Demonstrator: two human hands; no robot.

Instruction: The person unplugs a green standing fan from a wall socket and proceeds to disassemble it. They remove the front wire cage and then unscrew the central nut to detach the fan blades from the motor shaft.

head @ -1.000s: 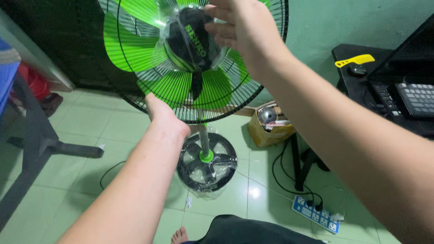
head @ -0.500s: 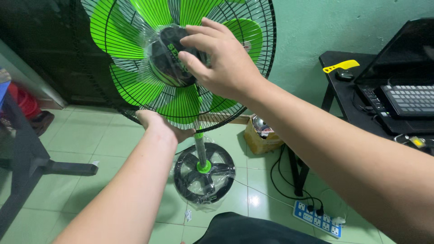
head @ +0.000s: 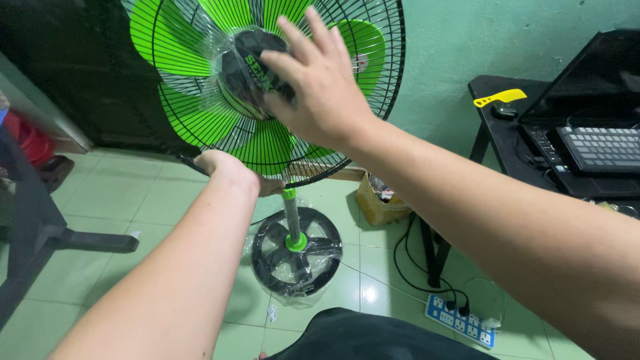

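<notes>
A pedestal fan [head: 200, 120] with bright green blades and a black wire grille stands in front of me, its centre hub wrapped in clear plastic film. My right hand [head: 317, 83] lies flat on the grille over the black hub [head: 243, 70], fingers spread. My left hand [head: 230, 170] grips the lower rim of the grille from underneath. The fan's grey and green pole [head: 291, 217] goes down to a round black base [head: 297, 260], also wrapped in plastic.
A black desk [head: 497, 127] on the right carries a laptop [head: 593, 133] and a yellow tool [head: 500, 98]. Below it lie a power strip [head: 460, 320] with cables and a cardboard box [head: 380, 203]. A black stand's leg [head: 87, 240] crosses the green tiled floor at left.
My right hand has come down from the top of the grille and now lies flat over the hub. My left hand stays on the lower rim.
</notes>
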